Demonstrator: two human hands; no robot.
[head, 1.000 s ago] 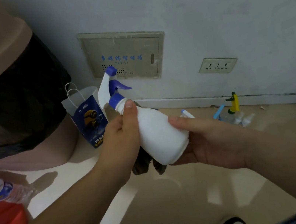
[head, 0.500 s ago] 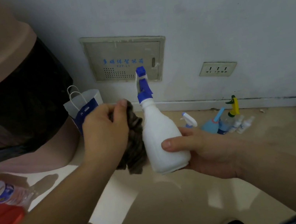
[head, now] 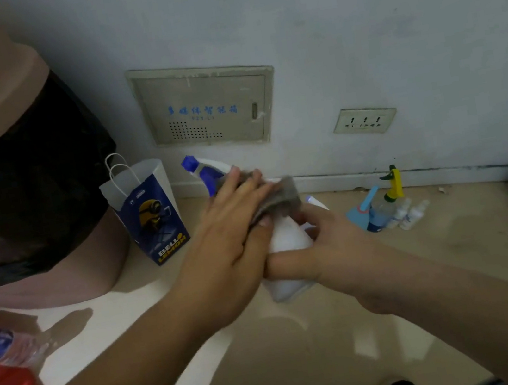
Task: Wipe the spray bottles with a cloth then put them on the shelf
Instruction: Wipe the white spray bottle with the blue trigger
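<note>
Wiping is in hand: a person's left grip [head: 235, 231] clasps the one grey cloth [head: 280, 196], fingers over and thumb under, round the shoulder of a white, blue-triggered spray bottle [head: 287, 240]. The right grip [head: 333, 239], curled about the base, holds it tilted above the floor [head: 307, 367]. At least four more bottles [head: 388, 207] stand by the wall [head: 350, 10]; next, probably, the lower body needs wiping, then a shelf, none plainly in view.

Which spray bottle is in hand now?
The white plastic bottle with the blue trigger, held in the right hand; the other bottles sit on the floor.
</note>
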